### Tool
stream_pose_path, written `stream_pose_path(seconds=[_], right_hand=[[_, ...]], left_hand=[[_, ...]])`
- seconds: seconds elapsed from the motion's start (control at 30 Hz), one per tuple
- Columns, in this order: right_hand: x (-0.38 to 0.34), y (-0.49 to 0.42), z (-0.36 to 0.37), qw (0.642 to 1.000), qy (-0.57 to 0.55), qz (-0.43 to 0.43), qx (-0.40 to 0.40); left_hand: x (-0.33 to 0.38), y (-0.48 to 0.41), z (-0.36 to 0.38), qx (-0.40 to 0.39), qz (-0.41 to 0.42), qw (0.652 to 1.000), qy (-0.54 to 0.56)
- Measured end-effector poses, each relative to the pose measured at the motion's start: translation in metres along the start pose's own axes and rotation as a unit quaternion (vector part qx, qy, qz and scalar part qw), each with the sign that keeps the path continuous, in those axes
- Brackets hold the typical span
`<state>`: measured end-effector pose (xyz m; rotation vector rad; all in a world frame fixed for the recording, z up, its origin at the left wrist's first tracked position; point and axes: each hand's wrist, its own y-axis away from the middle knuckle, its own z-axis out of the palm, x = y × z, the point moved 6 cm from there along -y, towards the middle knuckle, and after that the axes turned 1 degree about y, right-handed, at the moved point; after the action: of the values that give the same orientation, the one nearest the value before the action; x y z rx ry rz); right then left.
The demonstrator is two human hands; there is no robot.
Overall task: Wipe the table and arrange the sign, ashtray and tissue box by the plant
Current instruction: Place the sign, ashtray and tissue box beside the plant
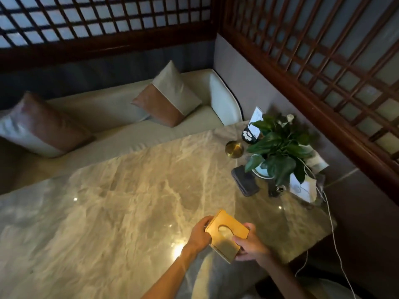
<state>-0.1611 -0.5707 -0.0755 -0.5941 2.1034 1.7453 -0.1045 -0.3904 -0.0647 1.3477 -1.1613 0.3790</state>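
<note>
A wooden tissue box (226, 236) with an oval slot in its top is held just above the marble table (129, 201), near its front right part. My left hand (199, 234) grips the box's left side and my right hand (250, 244) grips its right side. The leafy potted plant (278, 147) stands at the table's far right corner. A round brass ashtray (234, 149) sits just left of the plant. A standing sign (253, 126) leans behind the ashtray, partly hidden by leaves.
A dark flat device (245, 183) lies in front of the plant pot, with white cards (302, 186) and a white cable (332, 229) to its right. A cream bench with two cushions (168, 96) runs behind the table. Wooden lattice screens close off the back and right.
</note>
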Motion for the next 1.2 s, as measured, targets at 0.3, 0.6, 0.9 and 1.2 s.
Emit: stream_pose_path(seconds=[0.3,0.6,0.9,1.2], right_hand=[[-0.003,-0.071,-0.140,0.999,-0.012,0.038,0.015],[0.015,-0.090,-0.199,0.989,-0.122,0.077,-0.017],[0.028,-0.098,-0.209,0.980,-0.167,0.111,0.000],[0.026,-0.096,-0.222,0.989,-0.098,0.097,-0.061]], left_hand=[[0.078,-0.077,0.118,0.027,-0.018,0.997,-0.069],[0.097,-0.127,0.194,0.040,-0.020,0.993,-0.112],[0.066,-0.158,0.221,0.092,-0.003,0.977,-0.194],[0.086,-0.133,0.216,0.180,-0.014,0.979,-0.099]])
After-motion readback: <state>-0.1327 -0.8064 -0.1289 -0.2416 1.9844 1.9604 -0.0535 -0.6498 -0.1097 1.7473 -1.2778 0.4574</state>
